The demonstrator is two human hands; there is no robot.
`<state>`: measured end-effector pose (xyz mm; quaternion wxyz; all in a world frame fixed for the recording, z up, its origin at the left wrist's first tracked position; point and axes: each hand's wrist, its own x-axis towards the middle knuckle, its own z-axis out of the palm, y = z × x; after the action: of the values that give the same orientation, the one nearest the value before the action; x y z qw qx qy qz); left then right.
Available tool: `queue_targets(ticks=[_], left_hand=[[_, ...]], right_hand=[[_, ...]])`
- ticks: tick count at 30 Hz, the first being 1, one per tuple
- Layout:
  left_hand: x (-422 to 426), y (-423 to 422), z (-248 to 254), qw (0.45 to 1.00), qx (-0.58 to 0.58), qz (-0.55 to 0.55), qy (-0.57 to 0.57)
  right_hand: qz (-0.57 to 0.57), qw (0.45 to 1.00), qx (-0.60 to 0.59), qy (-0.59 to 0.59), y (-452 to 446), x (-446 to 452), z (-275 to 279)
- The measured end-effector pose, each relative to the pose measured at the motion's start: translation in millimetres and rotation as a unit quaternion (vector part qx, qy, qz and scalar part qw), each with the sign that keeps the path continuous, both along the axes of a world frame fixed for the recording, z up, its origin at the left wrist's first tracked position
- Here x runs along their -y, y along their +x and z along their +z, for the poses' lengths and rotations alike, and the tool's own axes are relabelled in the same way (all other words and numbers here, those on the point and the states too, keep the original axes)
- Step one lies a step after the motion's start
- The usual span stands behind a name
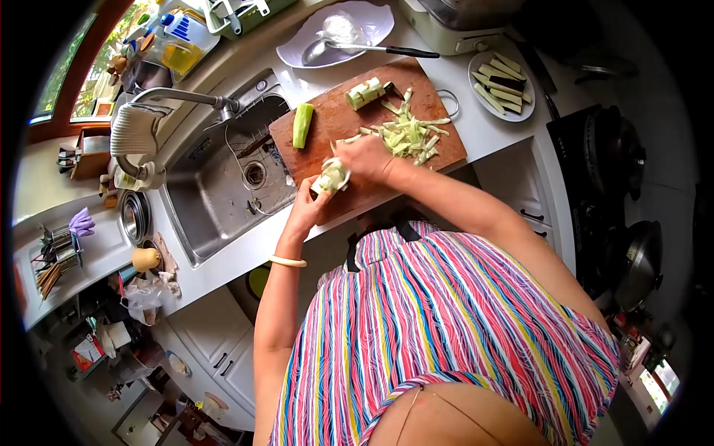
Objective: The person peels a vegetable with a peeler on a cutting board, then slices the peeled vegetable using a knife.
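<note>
On one board (332,121), two stalks (303,125), left grip (306,206) clasping third stalk (331,178), right grip (365,159) unclear

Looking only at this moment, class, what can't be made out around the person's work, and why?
All in the head view:
- Whatever the right hand may hold: hidden by the hand itself and blur.
- Part of the pale vegetable piece: covered by the left hand.
- The top of the cream box: cut off by the upper picture edge.
- Lettering on the blue-capped bottle: too small.
</note>
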<state>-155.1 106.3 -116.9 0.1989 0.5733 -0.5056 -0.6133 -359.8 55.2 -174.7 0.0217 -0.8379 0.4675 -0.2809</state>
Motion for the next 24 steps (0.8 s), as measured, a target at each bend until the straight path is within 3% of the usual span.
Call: queue_targets(ticks=[2, 3, 6, 8, 10, 11, 12, 14, 15, 18, 20, 21, 22, 24], left_hand=[[3, 0, -2, 1.0, 0.007, 0.003, -0.03], [1, 0, 0, 0.998, 0.033, -0.015, -0.056], [7, -2, -8, 0.986, 0.099, -0.056, -0.119], [10, -1, 1, 0.978, 0.144, -0.088, -0.124], [7, 8, -3, 0.973, 0.145, -0.079, -0.16], [8, 9, -3, 0.972, 0.147, -0.073, -0.168], [6, 9, -1, 0.972, 0.149, -0.072, -0.17], [7, 3, 2, 0.973, 0.155, -0.074, -0.158], [9, 1, 8, 0.972, 0.16, -0.077, -0.151], [12, -3, 21, 0.966, 0.204, -0.106, -0.117], [5, 9, -1, 0.943, 0.191, -0.105, -0.251], [4, 8, 2, 0.957, 0.195, -0.09, -0.197], [6, 1, 18, 0.967, 0.212, -0.088, -0.114], [4, 3, -3, 0.959, 0.184, -0.079, -0.201]], right_hand=[[-0.017, 0.993, -0.115, 0.026, -39, 16, 2], [-0.078, 0.993, -0.059, 0.066, -48, 21, 6], [-0.029, 0.998, -0.019, -0.058, -11, 13, 20], [-0.018, 0.998, 0.052, 0.018, 11, -2, 23], [-0.054, 0.996, -0.065, -0.019, -20, 9, -3], [-0.041, 0.984, -0.14, 0.102, -43, 15, 3], [-0.098, 0.99, -0.069, 0.08, -52, 14, 11], [-0.062, 0.994, -0.094, 0.008, -37, 12, 23], [-0.037, 0.998, -0.025, 0.037, -16, 8, 29], [-0.019, 0.999, -0.025, -0.007, 5, 0, -4], [-0.035, 0.989, -0.122, 0.08, -40, 8, -3], [-0.077, 0.986, -0.107, 0.106, -51, 10, 2], [-0.085, 0.995, -0.028, 0.053, -55, 9, 5], [-0.038, 0.997, -0.065, -0.033, -26, 10, 17]])
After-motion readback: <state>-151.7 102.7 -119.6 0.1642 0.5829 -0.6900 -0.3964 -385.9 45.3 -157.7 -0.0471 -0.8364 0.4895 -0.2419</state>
